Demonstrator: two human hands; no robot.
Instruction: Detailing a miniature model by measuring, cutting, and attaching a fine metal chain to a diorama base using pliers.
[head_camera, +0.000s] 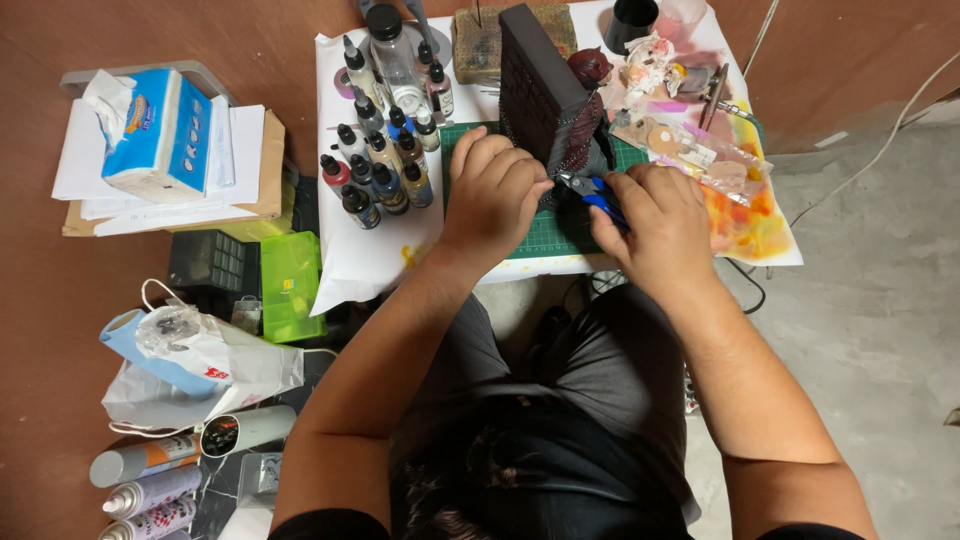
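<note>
Blue-handled pliers (592, 190) are gripped in the closed right hand (662, 222), their tips set against a dark textured model piece (548, 100) standing on the green cutting mat (545, 235). The piece's near edge is pinched by the curled left hand (494, 190). Paint dropper bottles (378, 160) are clustered just left.

The near strip of the green cutting mat (545, 238) is left free between the left hand (493, 190) and right hand (662, 222); passage to the left is barred by crowded dropper bottles (378, 165); ahead, the way is blocked by a dark upright model (540, 90); to the right, cluttered plastic bags (705, 160) are met.
</note>
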